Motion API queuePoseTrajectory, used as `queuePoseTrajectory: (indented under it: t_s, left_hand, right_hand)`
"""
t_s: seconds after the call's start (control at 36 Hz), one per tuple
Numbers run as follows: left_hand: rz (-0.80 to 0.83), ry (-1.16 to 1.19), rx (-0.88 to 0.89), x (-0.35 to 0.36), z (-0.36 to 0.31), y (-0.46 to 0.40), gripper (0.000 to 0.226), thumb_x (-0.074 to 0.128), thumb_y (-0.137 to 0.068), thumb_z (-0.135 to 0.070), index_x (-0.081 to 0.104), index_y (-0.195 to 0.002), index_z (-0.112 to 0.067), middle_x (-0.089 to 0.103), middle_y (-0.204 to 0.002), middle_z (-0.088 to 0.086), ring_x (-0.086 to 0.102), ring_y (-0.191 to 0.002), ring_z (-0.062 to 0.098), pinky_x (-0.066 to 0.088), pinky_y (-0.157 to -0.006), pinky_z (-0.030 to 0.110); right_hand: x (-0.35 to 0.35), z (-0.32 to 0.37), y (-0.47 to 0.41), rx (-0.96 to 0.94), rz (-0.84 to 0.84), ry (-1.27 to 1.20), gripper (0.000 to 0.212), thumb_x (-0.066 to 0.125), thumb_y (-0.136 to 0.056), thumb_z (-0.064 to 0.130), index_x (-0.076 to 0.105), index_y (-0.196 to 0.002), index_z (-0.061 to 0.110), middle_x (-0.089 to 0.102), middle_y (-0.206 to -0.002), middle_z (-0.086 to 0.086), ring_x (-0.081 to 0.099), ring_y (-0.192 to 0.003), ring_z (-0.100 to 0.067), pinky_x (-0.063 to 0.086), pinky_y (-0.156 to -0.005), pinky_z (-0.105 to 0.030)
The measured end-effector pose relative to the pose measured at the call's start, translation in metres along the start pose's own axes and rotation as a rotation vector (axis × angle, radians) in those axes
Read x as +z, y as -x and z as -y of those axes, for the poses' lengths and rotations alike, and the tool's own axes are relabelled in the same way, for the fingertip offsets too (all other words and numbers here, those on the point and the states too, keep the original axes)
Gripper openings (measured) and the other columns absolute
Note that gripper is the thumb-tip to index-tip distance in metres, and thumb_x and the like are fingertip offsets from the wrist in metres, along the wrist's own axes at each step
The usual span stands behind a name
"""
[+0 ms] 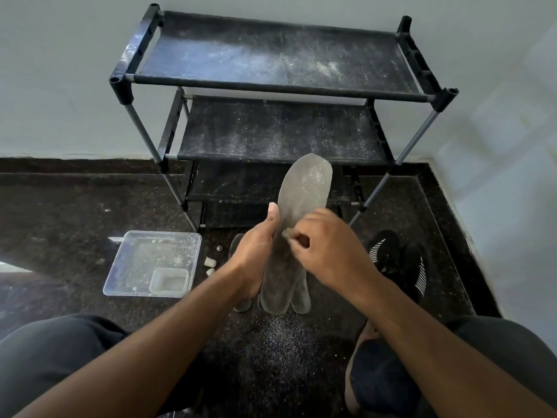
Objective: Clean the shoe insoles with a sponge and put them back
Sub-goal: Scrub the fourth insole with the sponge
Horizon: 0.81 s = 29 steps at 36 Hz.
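- We see the left hand (251,260) clenched around a grey insole (297,224), thumb laid straight up along its left edge, fingers wrapped behind it out of sight.
- The insole stands nearly upright in that grip, toe end up in front of the rack's lower shelves, heel end down near the floor (75,212).
- Our right hand (324,245) pinches a small greyish sponge (285,234) between curled fingertips and thumb, and the sponge touches the insole's face about halfway up, just beside the left thumb.
- More insoles (301,294) lie on the floor beneath the hands, partly hidden; how many, we cannot tell.
- A pair of black shoes (398,260) with white stripes sits on the floor to the right, near the right forearm.
- A clear plastic tray (135,260) rests on the floor to the left, a smaller square tub (169,282) inside its near right corner.
- Two small pale lumps (210,265) lie between tray and insoles.
- A dusty black shoe rack (271,55) stands against the wall.
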<state>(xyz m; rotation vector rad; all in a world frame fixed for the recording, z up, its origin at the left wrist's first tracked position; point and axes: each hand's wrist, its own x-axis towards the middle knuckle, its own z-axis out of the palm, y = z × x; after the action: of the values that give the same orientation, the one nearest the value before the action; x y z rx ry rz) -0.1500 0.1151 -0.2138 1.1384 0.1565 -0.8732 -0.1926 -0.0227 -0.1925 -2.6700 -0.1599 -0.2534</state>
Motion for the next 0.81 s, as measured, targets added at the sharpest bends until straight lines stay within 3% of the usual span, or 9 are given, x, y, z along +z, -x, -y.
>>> queuePoseTrajectory:
  t_s: [0.08,0.22,0.33,0.42,0.56,0.67,0.75,0.81]
  left_hand:
    - [-0.004,0.016,-0.004,0.0,-0.001,0.001,0.071,0.032,-0.106,-0.061,0.066,-0.132,-0.004,0.073,-0.122,0.019,0.072,-0.11,0.029,0.059,-0.096,0.045]
    - [0.011,0.076,-0.008,0.004,-0.006,0.004,0.073,0.031,-0.106,-0.06,0.063,-0.134,-0.001,0.068,-0.13,0.024,0.066,-0.11,0.036,0.057,-0.094,0.051]
    - [-0.008,-0.025,0.028,0.0,-0.005,0.004,0.068,0.03,-0.107,-0.058,0.067,-0.127,-0.004,0.077,-0.111,0.014,0.076,-0.096,0.023,0.064,-0.078,0.037]
    - [-0.022,-0.08,0.031,-0.001,-0.002,0.004,0.068,0.029,-0.107,-0.058,0.066,-0.131,-0.005,0.077,-0.115,0.014,0.075,-0.102,0.023,0.062,-0.086,0.036]
    - [-0.018,0.066,-0.001,-0.003,-0.001,0.001,0.075,0.036,-0.103,-0.064,0.062,-0.136,-0.001,0.065,-0.131,0.03,0.063,-0.115,0.044,0.059,-0.095,0.054]
    - [-0.085,-0.014,-0.015,-0.009,-0.004,0.001,0.074,0.04,-0.1,-0.068,0.066,-0.133,-0.008,0.07,-0.127,0.025,0.066,-0.118,0.044,0.053,-0.103,0.056]
    - [-0.14,-0.062,-0.016,-0.011,-0.003,0.001,0.072,0.047,-0.097,-0.069,0.073,-0.124,-0.008,0.073,-0.12,0.021,0.071,-0.112,0.038,0.055,-0.1,0.053]
    - [-0.103,0.0,-0.05,-0.007,-0.004,0.004,0.069,0.045,-0.101,-0.065,0.072,-0.124,-0.005,0.075,-0.111,0.019,0.074,-0.099,0.032,0.061,-0.085,0.045]
  right_hand:
    - [-0.002,-0.004,-0.003,0.001,0.015,0.011,0.013,0.075,-0.086,0.02,0.073,-0.078,0.011,0.063,-0.073,0.002,0.051,-0.079,-0.016,0.047,-0.064,-0.032]
    - [-0.015,-0.019,-0.011,0.12,-0.175,0.049,0.016,0.074,-0.089,0.018,0.07,-0.075,0.011,0.06,-0.069,0.005,0.049,-0.074,-0.014,0.046,-0.059,-0.033]
    - [-0.004,-0.009,-0.004,0.011,0.021,-0.029,0.013,0.074,-0.09,0.022,0.075,-0.083,0.01,0.063,-0.077,0.002,0.051,-0.079,-0.013,0.044,-0.068,-0.028]
    - [-0.006,-0.009,-0.006,-0.02,0.125,-0.072,0.012,0.075,-0.088,0.026,0.079,-0.089,0.015,0.064,-0.081,0.003,0.055,-0.083,-0.013,0.052,-0.072,-0.036]
    - [-0.021,-0.025,-0.014,0.061,-0.03,0.054,0.008,0.071,-0.09,0.018,0.077,-0.087,0.014,0.062,-0.081,0.006,0.049,-0.082,-0.011,0.039,-0.067,-0.024]
    - [-0.01,-0.021,-0.01,0.012,-0.005,0.029,0.013,0.071,-0.093,0.022,0.076,-0.087,0.012,0.06,-0.08,0.005,0.047,-0.081,-0.011,0.036,-0.069,-0.021]
    - [0.001,-0.01,-0.005,-0.096,0.095,-0.061,0.013,0.073,-0.091,0.025,0.078,-0.091,0.013,0.061,-0.08,0.005,0.05,-0.082,-0.012,0.045,-0.073,-0.027]
    - [0.003,-0.008,-0.005,-0.113,0.092,-0.065,0.01,0.074,-0.09,0.024,0.079,-0.091,0.015,0.062,-0.08,0.005,0.05,-0.083,-0.013,0.048,-0.073,-0.031]
